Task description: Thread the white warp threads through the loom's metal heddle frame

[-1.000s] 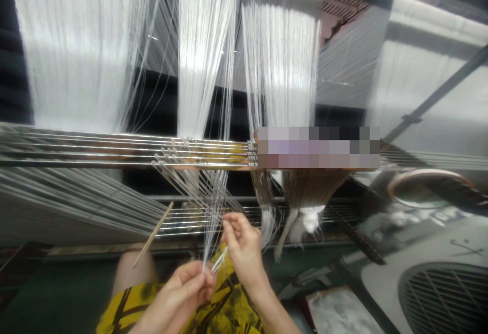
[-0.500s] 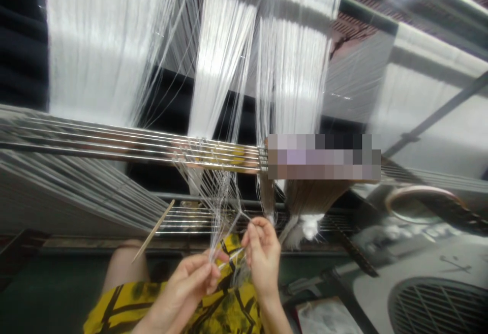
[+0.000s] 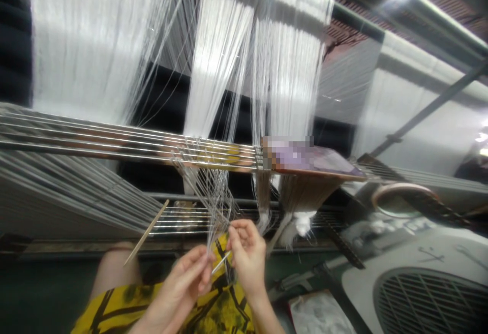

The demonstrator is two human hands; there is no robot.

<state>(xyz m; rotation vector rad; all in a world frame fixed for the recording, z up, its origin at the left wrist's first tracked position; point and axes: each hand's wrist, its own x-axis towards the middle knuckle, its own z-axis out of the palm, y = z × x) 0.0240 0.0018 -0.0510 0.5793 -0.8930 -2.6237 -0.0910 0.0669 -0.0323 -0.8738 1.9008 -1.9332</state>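
Sheets of white warp threads point(image 3: 221, 69) hang down from above and pass through a row of shiny metal bars point(image 3: 114, 143) on a loom. My left hand point(image 3: 183, 283) pinches the lower ends of a small bundle of these threads just above my lap. My right hand point(image 3: 246, 255) is beside it, fingers pinched on a thin thread and what looks like a slim metal hook point(image 3: 220, 264). Both hands sit over my yellow and black patterned clothing point(image 3: 213, 308).
A thin wooden stick point(image 3: 147, 232) leans on the left below the bars. Tied brown and white thread bundles point(image 3: 301, 207) hang at the centre right. A grey fan housing with a grille point(image 3: 427, 288) fills the lower right. A copper-rimmed round part point(image 3: 404, 196) lies behind it.
My right hand rose and moved right with a thread, then came back down and left towards my left hand. The view shifted slightly.
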